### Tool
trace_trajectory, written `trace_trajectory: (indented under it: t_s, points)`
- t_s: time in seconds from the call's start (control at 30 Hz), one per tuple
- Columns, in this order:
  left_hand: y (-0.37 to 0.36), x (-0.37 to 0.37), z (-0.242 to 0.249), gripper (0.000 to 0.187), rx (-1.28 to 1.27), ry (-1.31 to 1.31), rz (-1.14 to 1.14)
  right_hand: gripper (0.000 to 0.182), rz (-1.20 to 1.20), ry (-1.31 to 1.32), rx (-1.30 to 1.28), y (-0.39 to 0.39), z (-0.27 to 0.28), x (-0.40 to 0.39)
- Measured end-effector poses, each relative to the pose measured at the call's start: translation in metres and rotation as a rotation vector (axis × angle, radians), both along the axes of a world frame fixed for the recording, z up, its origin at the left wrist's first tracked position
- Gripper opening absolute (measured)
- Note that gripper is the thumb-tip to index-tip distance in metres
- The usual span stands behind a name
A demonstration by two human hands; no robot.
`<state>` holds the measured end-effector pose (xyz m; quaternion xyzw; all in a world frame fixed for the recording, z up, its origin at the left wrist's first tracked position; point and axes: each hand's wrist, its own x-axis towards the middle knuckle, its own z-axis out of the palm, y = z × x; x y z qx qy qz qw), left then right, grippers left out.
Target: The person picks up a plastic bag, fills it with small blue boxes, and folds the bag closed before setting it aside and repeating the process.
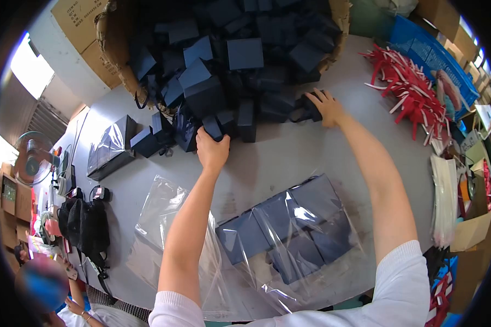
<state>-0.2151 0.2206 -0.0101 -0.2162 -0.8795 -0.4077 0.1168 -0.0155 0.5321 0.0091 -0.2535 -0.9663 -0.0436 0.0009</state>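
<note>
My left hand (pixel 213 149) is closed around a small dark navy box (pixel 212 127) at the front of a heap of similar boxes. To the right, my right hand (pixel 328 108) has its fingers spread beside another small dark box (pixel 311 109), touching its side. Behind both hands, a torn cardboard carton (pixel 114 50) lies with its opening toward me, and dark boxes (pixel 245 54) spill out of it. Nearer to me on the table, a clear plastic bag (pixel 289 218) covers several dark boxes laid in rows.
On the grey table (pixel 267 163), a plastic-wrapped dark pack (pixel 112 147) and a black bag (pixel 86 223) lie left. Red and white ribbons (pixel 406 90) and a blue basket (pixel 433 60) stand right. A fan (pixel 34 158) and another person (pixel 73 305) are at the far left.
</note>
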Motion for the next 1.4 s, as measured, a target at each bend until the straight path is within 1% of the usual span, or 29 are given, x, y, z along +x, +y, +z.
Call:
trace_trajectory:
  t_s: [0.03,0.07,0.13,0.17,0.2,0.27,0.3,0.37,0.43,0.47,0.53,0.57,0.6,0.63,0.8,0.87,0.9,0.93,1.0,1.03,1.07,1.13,1.17,1.2,1.23,1.27,1.3,1.37,1.4]
  points:
    - [-0.009,-0.01,-0.002,0.056,0.025,-0.1,-0.059,0.1,0.046,-0.017,-0.027,0.011,-0.001,-0.007]
    - [-0.024,0.004,0.038,0.045,0.065,-0.497,-0.136,0.098,0.092,-0.037,-0.055,0.015,-0.004,-0.007]
    - [-0.06,-0.01,0.027,0.037,0.42,-0.94,-0.312,0.095,0.032,-0.094,-0.068,0.002,0.009,0.011]
    - [-0.079,0.0,0.04,0.035,0.579,-1.11,-0.403,0.092,-0.036,-0.136,-0.053,-0.002,0.019,0.019]
    - [-0.095,0.013,0.049,0.035,0.589,-1.104,-0.399,0.092,-0.028,-0.134,-0.047,0.0,0.017,0.032]
    - [-0.123,0.043,0.063,0.039,0.885,-1.126,-0.495,0.083,-0.272,0.421,-0.577,-0.002,0.015,0.061]
    - [-0.131,0.061,0.066,0.045,0.992,-1.048,-0.488,0.083,-0.261,0.425,-0.566,-0.026,0.025,0.07]
    - [-0.135,0.109,0.074,0.049,1.085,-0.866,-0.43,0.077,-0.259,1.024,-1.04,-0.112,0.058,0.092]
    - [-0.129,0.173,0.09,0.058,1.103,-0.762,-0.361,0.068,-0.103,1.178,-1.177,-0.22,0.097,0.114]
    - [-0.126,0.203,0.096,0.062,1.076,-0.745,-0.36,0.065,-0.05,1.18,-1.089,-0.264,0.107,0.123]
    - [-0.123,0.254,0.088,0.072,1.166,-0.681,-0.669,0.066,0.141,1.317,-1.107,-0.334,0.115,0.133]
    - [-0.125,0.283,0.086,0.076,1.282,-0.738,-0.756,0.067,0.216,1.307,-0.593,-0.346,0.107,0.137]
    - [-0.129,0.307,0.089,0.079,1.4,-0.789,-0.843,0.069,0.193,1.29,-0.522,-0.361,0.109,0.148]
    - [-0.137,0.324,0.093,0.089,1.365,-0.842,-0.85,0.073,0.18,1.288,-0.52,-0.369,0.104,0.16]
    - [-0.164,0.37,0.076,0.094,1.362,-0.806,-0.865,0.087,0.19,1.157,-0.557,-0.393,0.091,0.219]
    - [-0.171,0.382,0.073,0.096,1.312,-0.758,-0.967,0.09,0.213,1.235,-0.607,-0.394,0.083,0.24]
    - [-0.176,0.384,0.069,0.099,1.185,-0.669,-1.005,0.09,0.231,1.221,-0.572,-0.391,0.082,0.254]
    - [-0.185,0.397,0.065,0.09,1.151,-0.702,-0.99,0.093,0.238,1.112,-0.551,-0.382,0.087,0.274]
    - [-0.214,0.381,0.073,0.077,0.552,-0.019,-0.967,0.093,0.188,0.812,-0.468,-0.365,0.126,0.311]
    - [-0.222,0.379,0.07,0.07,0.478,0.164,-0.825,0.089,0.137,0.62,-0.397,-0.364,0.158,0.325]
    - [-0.23,0.375,0.068,0.07,0.245,0.32,-0.656,0.081,0.047,0.455,-0.322,-0.365,0.178,0.336]
    - [-0.231,0.362,0.059,0.069,-0.088,0.374,-0.468,0.074,-0.069,0.014,-0.133,-0.365,0.203,0.357]
    - [-0.229,0.357,0.049,0.069,-0.092,0.358,-0.465,0.072,-0.149,-0.226,-0.077,-0.373,0.217,0.353]
    - [-0.223,0.348,0.037,0.06,-0.038,0.4,-0.408,0.07,-0.228,-0.459,-0.011,-0.381,0.224,0.344]
    - [-0.22,0.341,0.028,0.052,0.014,0.445,-0.352,0.07,-0.226,-0.463,-0.011,-0.384,0.22,0.339]
    - [-0.221,0.334,0.022,0.052,0.015,0.444,-0.352,0.068,-0.125,-0.455,0.01,-0.385,0.212,0.334]
    - [-0.223,0.326,0.018,0.038,0.134,0.446,-0.367,0.067,-0.027,-0.446,0.032,-0.386,0.203,0.33]
    - [-0.227,0.324,0.026,0.011,0.306,0.428,-0.334,0.063,0.18,-0.276,-0.074,-0.395,0.18,0.316]
    - [-0.231,0.323,0.026,0.011,0.305,0.429,-0.326,0.064,0.249,-0.194,-0.186,-0.397,0.162,0.309]
